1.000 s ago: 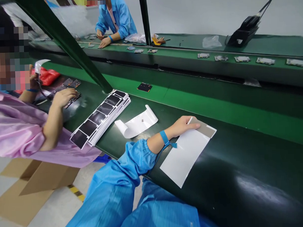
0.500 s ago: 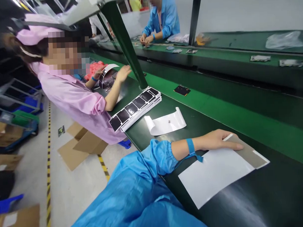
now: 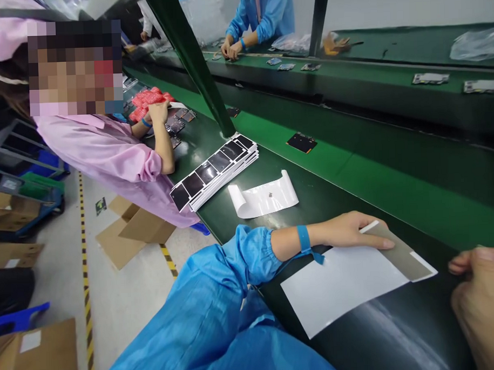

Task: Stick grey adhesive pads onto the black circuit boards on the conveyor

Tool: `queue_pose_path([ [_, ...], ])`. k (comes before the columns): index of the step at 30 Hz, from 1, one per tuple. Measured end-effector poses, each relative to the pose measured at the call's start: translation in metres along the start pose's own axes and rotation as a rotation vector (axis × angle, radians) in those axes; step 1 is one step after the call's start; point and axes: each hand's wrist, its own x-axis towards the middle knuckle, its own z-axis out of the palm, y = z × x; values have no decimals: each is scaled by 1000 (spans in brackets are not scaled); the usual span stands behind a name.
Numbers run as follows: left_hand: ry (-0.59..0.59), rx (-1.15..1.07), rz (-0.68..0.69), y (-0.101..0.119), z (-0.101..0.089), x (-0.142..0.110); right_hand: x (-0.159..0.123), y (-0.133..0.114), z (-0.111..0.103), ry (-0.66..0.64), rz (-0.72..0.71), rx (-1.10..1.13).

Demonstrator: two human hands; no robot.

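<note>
Sheet (image 3: 351, 278) lies on the tabletop (image 3: 421, 314), grey end (image 3: 403, 252) seemingly bared, the rest seemingly still white-covered; left grip (image 3: 349, 229) rests thumb-out over the grey, pinch unclear; right grip (image 3: 483, 293) curls nearby, any hold unclear.

Left hand (image 3: 354, 229) on white sheet (image 3: 342, 287), right hand (image 3: 483, 284) near it, 1 curled strip (image 3: 264, 201)

a smooth white sheet (image 3: 343, 289) lies slantwise on the dark green tabletop (image 3: 422, 319) at four o'clock in the view, its length running from eight to two o'clock, its two-o'clock end crossed by a matte grey-beige strip (image 3: 401, 252) with white margins.
</note>
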Motion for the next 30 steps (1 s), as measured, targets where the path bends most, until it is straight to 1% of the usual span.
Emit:
queue_pose_path([
  [3,1,27,15,4,-1,-1,6,13,-1,16,-34,7],
  [6,3,97,71,9,1,-4,10,20,-2,42,-81,19],
  [8,40,144,99,10,2,-6,9,20,-1,17,-64,16],
  [11,102,194,77,11,-1,-6,7,15,5,-62,-26,0],
  [14,118,232,42,14,-3,-5,7,8,13,-102,-43,-18],
  [16,126,295,31,17,-3,-8,5,5,16,-127,-68,-14],
  [18,161,396,29,17,-7,-10,4,3,19,-156,-84,-1],
  [20,226,466,-1,13,-14,-8,6,4,20,-187,-75,12],
  [22,286,426,-54,9,-23,-1,11,7,21,-241,-56,43],
  [25,358,330,-128,10,-28,5,16,7,23,-251,-99,66],
  [27,402,290,-158,15,-23,4,14,5,23,-249,-120,72],
  [30,474,258,-194,24,-10,-1,10,3,23,-265,-105,73],
])
